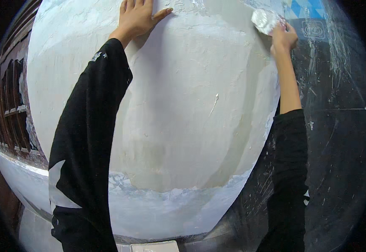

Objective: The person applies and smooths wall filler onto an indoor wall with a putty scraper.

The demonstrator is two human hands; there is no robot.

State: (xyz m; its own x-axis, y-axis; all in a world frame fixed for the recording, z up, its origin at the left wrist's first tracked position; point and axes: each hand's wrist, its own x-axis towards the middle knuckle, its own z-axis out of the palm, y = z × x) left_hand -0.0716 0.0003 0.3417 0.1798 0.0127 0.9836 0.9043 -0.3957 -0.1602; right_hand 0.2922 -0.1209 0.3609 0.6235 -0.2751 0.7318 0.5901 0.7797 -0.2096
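Observation:
A pale wall with patchy white coating stands in front of me. High on it at the left, my left hand lies flat with fingers spread, holding nothing. At the upper right, my right hand is closed round a white, wet-looking lump, perhaps a paint-loaded brush head; its handle is mostly hidden by the fingers. The lump is against or very near the wall beside its right edge. A white drip marks the wall's middle.
Brown shutters with slats flank the wall on the left. To the right is a dark panel with white smears and a blue-patterned patch at its top. A pale, flat-topped object sits at the bottom edge.

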